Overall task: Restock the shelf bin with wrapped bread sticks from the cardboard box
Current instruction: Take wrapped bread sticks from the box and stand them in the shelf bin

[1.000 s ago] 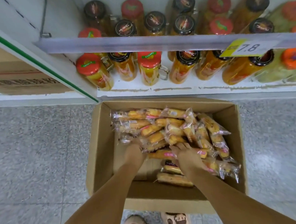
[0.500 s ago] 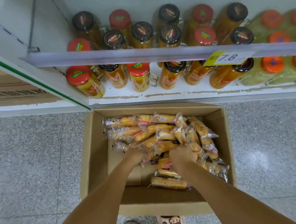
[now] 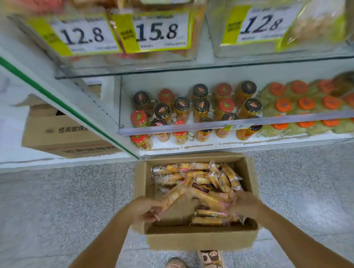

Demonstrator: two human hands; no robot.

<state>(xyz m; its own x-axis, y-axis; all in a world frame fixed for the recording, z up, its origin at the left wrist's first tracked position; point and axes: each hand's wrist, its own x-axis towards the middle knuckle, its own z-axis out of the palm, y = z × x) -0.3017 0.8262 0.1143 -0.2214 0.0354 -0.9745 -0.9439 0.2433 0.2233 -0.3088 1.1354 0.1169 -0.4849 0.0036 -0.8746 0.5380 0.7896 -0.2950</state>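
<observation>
An open cardboard box (image 3: 201,239) stands on the floor below the shelves, half full of clear-wrapped bread sticks (image 3: 197,175). My left hand (image 3: 144,210) grips a wrapped bread stick (image 3: 172,196) that slants up to the right above the box's left side. My right hand (image 3: 245,203) holds a bundle of several bread sticks (image 3: 210,198) lifted over the box's right side. Clear shelf bins (image 3: 130,60) with yellow price tags 12.8 and 15.8 hang at the top, blurred.
Jars with red and black lids (image 3: 199,109) and orange-capped packs (image 3: 307,105) fill the low shelves. Another cardboard carton (image 3: 64,138) sits at the left behind a green-edged shelf post (image 3: 71,111). Speckled grey floor surrounds the box; my feet (image 3: 196,265) are just behind it.
The view has tilted up, revealing the upper bins. Both hands have closed on bread sticks and raised them out of the pile in the box.
</observation>
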